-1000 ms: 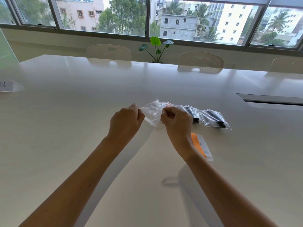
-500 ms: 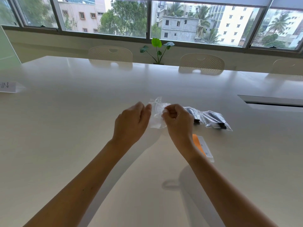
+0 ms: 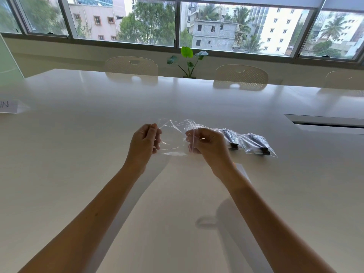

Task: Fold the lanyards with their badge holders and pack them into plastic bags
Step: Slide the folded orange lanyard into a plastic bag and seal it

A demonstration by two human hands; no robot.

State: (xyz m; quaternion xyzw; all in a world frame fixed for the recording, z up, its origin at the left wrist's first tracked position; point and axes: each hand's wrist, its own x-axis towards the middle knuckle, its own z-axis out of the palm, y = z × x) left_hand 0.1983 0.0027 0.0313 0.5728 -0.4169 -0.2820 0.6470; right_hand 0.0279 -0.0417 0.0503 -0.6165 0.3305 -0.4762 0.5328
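badge holder (image 3: 243, 172) mostly hidden behind right forearm (image 3: 256, 203)

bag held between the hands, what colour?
Clear, colourless plastic bag, crinkled and apparently empty; the table shows through it. Head view.

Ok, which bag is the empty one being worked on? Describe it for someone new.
On the big white table, look mid-table between the left hand and right hand. The clear, crinkled plastic bag stretched between them is it; the two filled bags lying just right hold dark items.
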